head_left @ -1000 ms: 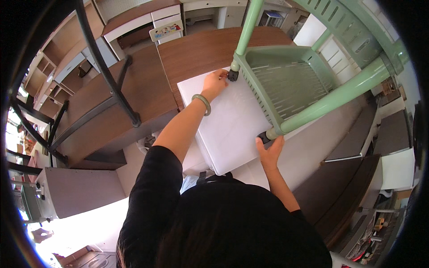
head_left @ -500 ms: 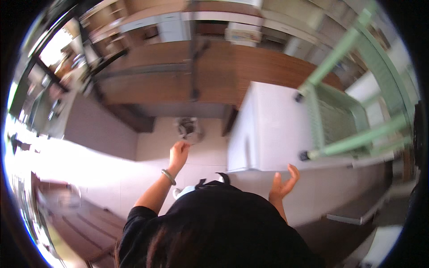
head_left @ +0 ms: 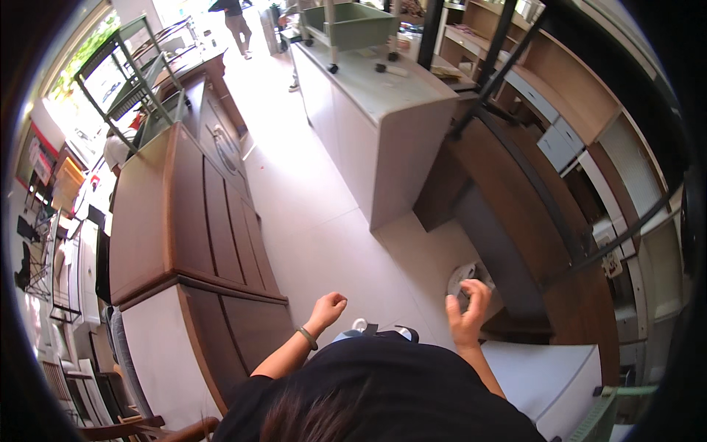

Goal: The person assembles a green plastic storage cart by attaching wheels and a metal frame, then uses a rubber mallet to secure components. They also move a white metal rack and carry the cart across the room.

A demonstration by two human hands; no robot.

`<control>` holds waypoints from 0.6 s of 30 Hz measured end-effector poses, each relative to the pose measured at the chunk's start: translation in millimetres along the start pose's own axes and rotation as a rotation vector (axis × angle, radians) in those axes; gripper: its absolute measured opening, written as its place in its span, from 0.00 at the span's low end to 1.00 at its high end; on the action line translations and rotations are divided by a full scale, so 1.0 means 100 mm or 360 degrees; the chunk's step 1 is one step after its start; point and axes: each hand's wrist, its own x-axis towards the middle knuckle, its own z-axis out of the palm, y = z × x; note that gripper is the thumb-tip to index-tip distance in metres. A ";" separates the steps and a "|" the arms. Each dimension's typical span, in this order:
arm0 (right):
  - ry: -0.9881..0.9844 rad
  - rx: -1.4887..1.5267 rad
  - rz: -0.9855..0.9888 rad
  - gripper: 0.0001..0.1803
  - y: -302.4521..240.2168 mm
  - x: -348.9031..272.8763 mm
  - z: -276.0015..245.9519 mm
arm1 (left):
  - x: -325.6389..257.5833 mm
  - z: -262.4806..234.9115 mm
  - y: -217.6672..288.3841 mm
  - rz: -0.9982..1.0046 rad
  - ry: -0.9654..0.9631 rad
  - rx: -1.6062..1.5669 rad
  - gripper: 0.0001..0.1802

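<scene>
My left hand hangs over the pale floor with its fingers curled into a loose fist, holding nothing; a green bracelet sits on that wrist. My right hand is raised with fingers spread and bent, empty, just in front of a small white and grey object lying on the floor. Neither hand touches any furniture. A white cabinet top lies just right of my right forearm, with a green chair leg at its corner.
A brown wooden sideboard stands at my left. A pale grey cabinet with a green chair on top stands ahead. Dark wooden shelves and black metal bars fill the right. A person walks far off at the top.
My view has swung away from the white cabinet and green chair. Both hands let go of the chair legs and now hang free over the floor.
</scene>
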 end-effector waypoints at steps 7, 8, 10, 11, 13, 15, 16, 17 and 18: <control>-0.0537 0.0279 0.0274 0.15 -0.22 0.59 1.37 | 0.49 -0.76 -0.12 -0.0111 0.0282 -0.0401 0.13; -0.0563 0.0288 0.0259 0.14 -0.18 0.73 1.53 | 0.58 -0.84 -0.13 -0.0127 0.0255 -0.0438 0.13; -0.0561 0.0285 0.0211 0.14 -0.07 1.08 1.89 | 0.89 -1.02 -0.15 -0.0147 0.0208 -0.0488 0.13; -0.0541 0.0275 0.0182 0.14 -0.02 1.28 2.08 | 1.03 -1.13 -0.15 -0.0161 0.0190 -0.0503 0.12; -0.0469 0.0291 0.0145 0.14 0.04 1.72 2.50 | 1.35 -1.42 -0.16 -0.0196 0.0170 -0.0514 0.12; -0.0432 0.0364 0.0201 0.12 -0.01 2.17 2.99 | 1.69 -1.77 -0.13 -0.0257 0.0250 -0.0465 0.11; -0.0442 0.0370 0.0308 0.12 -0.06 2.43 3.22 | 1.89 -1.97 -0.09 -0.0314 0.0316 -0.0403 0.11; -0.0455 0.0483 0.0266 0.12 -0.11 2.66 3.45 | 2.06 -2.18 -0.08 -0.0189 0.0381 -0.0440 0.11; -0.0505 0.0585 0.0337 0.12 -0.20 2.86 3.67 | 2.20 -2.40 -0.07 -0.0114 0.0436 -0.0452 0.11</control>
